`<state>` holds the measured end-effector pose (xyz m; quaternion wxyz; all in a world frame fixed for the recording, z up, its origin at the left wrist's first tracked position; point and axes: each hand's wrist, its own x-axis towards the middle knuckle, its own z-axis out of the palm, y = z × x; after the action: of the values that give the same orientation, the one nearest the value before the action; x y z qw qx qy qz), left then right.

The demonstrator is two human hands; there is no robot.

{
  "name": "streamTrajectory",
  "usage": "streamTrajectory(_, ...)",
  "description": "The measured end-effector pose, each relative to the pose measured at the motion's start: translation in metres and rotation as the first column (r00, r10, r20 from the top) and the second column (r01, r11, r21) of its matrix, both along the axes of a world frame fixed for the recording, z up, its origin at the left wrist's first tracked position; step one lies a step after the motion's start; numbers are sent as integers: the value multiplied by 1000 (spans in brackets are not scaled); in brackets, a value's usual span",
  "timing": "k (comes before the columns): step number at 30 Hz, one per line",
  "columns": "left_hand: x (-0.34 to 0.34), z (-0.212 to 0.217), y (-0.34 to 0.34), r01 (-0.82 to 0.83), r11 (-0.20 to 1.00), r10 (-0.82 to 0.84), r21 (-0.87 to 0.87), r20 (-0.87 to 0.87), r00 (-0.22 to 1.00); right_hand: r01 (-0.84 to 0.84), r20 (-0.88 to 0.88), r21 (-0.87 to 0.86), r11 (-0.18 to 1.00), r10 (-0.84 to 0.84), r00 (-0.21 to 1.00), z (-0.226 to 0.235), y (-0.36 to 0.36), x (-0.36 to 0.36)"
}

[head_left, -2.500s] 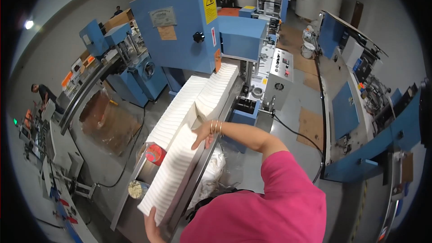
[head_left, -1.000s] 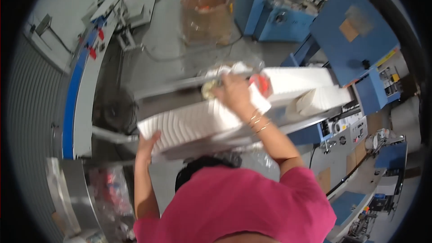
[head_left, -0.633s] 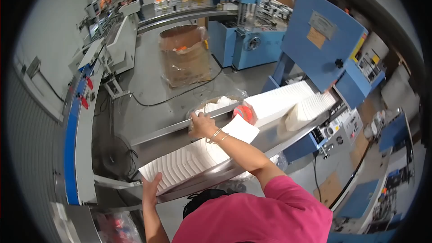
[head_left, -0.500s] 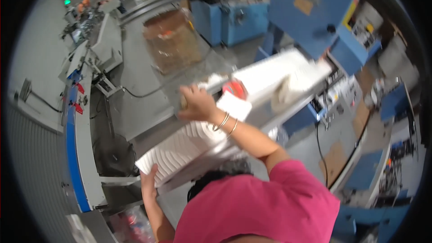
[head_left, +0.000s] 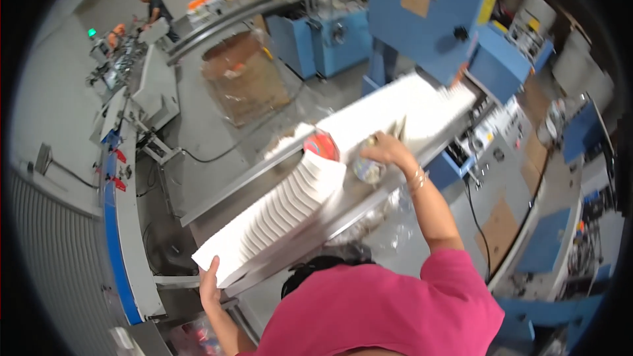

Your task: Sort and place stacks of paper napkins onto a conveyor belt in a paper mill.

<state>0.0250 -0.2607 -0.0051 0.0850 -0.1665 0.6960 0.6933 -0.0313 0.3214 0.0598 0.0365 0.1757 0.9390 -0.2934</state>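
A long row of white folded sheets (head_left: 280, 207) leans along a metal chute, its layers fanned like steps. At its near left end is my left hand (head_left: 210, 283), thumb on the end sheet and the other fingers mostly hidden. My right hand (head_left: 389, 150) is over the middle of the chute, fingers closed on the top of a round, pale, partly see-through roll (head_left: 369, 169). Between the two hands, a red round thing (head_left: 321, 146) sits against the far end of the fanned row. More white sheets (head_left: 389, 107) lie farther up the chute.
Blue machines (head_left: 428, 6) stand at the far right end of the chute. Beyond it is a large brown carton (head_left: 245, 86) in clear plastic. A blue-edged conveyor (head_left: 115, 237) runs along the left. Another person (head_left: 158, 13) stands far back left.
My right hand has moved right, from above the fanned sheets to the chute's middle, and the pale roll now shows under it. My left hand stays at the near end.
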Motion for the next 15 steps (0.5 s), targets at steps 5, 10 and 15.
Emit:
streamTrajectory(5,14,3,-7,0,999,1,45,-13,1000,206,0,188,960,-210,978,-24,-16,-2)
streamTrajectory(10,12,-3,-13,31,996,-29,78,-26,999,15,65,226,974,-30,997,-43,2,3)
streamTrajectory(15,4,3,-9,47,997,-51,61,79,996,-41,110,164,986,23,994,-31,9,-1)
